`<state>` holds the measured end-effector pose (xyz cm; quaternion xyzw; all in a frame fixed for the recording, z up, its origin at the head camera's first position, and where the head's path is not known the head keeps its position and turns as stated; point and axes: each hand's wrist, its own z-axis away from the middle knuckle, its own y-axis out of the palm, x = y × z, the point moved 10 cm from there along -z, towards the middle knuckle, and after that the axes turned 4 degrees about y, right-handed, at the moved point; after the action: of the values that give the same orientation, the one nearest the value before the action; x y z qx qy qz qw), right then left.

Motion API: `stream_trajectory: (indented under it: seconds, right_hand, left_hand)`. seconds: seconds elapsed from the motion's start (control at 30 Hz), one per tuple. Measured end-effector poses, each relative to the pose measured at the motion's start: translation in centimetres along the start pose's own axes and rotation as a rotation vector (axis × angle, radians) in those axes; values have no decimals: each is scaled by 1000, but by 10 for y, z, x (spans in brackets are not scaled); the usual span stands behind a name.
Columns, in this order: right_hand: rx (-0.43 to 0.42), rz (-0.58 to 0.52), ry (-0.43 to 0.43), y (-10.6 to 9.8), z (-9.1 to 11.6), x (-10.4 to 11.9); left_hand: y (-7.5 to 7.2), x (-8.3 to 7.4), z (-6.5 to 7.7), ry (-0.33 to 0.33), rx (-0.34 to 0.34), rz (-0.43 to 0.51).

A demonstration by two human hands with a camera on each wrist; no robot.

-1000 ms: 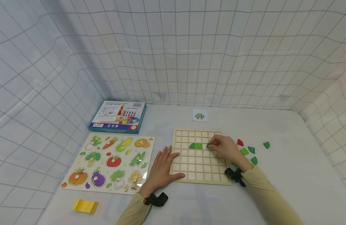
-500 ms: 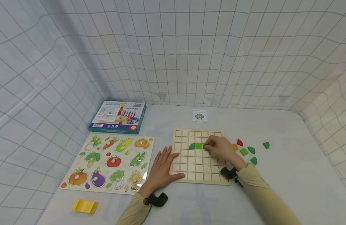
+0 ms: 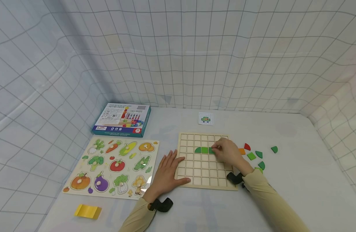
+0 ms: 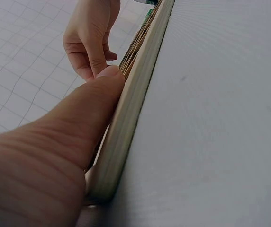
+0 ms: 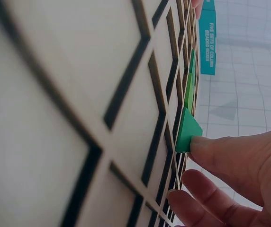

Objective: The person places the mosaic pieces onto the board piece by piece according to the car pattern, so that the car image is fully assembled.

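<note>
My right hand is over the upper right part of a wooden grid board and pinches a dark green quarter-circle tile. In the right wrist view the thumb presses on that tile, which sits a bit tilted at its cell; the index fingertip is hidden. Left of it in the same row lie a light green square tile and another dark green quarter-circle tile. With fingers spread, my left hand rests at the board's left edge. Its thumb lies on the board's rim in the left wrist view.
Several loose tiles lie right of the board, among them a red quarter circle and an orange tile. A small pattern card is behind the board. Leftward are a vegetable puzzle, a box and a yellow block.
My right hand has moved slightly left with the green quarter-circle tile, which now lies beside the light green square. The left hand has stayed in place.
</note>
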<state>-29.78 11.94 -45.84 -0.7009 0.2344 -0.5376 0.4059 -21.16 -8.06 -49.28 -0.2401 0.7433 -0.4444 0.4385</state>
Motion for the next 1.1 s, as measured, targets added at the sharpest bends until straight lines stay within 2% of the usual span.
stream_trajectory:
  seconds: [0.57,0.8,1.1]
  right_hand:
    - [53,11,32,0,5,-3]
    - [52,34,-42,0,14,2]
    - [39,3,-61,0,20,0]
  left_hand:
    - [2,3,-1,-1,5,-16]
    - [3,2,-1,-8,12,-16]
    - [4,3,0,-12,9,-2]
